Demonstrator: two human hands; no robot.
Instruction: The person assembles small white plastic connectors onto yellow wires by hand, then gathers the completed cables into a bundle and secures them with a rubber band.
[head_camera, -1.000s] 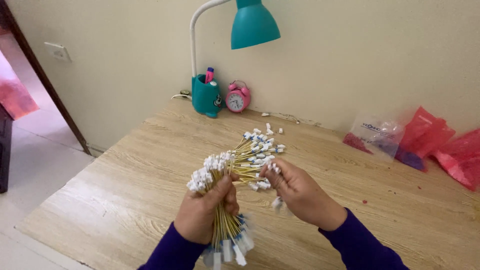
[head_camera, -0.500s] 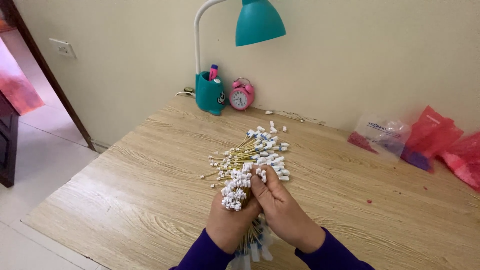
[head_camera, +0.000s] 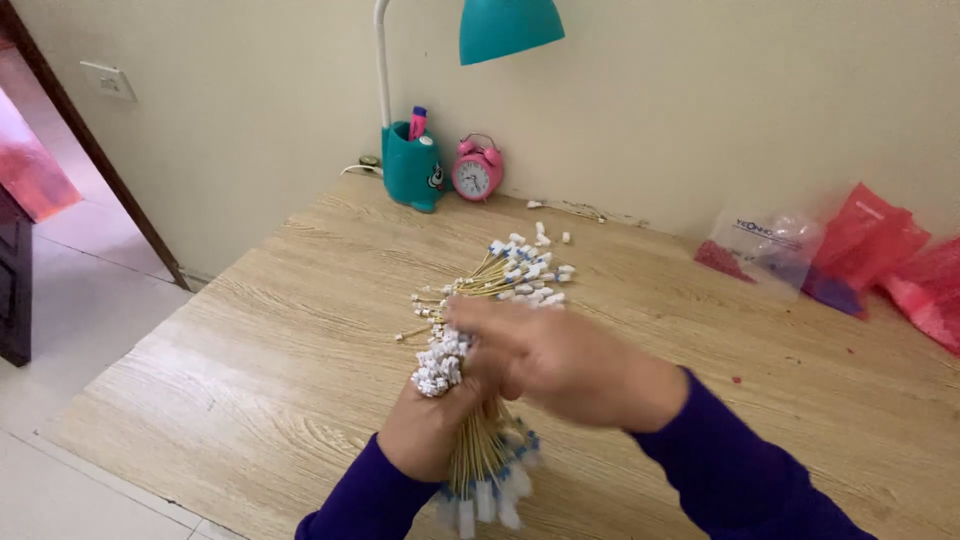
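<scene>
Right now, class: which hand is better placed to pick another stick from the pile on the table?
The right hand, probably: it lies nearest the loose pile of white-tipped sticks. The left hand is closed around the upright bundle.

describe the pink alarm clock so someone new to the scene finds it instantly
Start at the wooden table and go to its far edge by the wall, under the teal lamp shade. Beside the teal pen holder, on its right, stands the pink alarm clock. It is the only round thing there, with a white dial and twin bells on top.
</scene>
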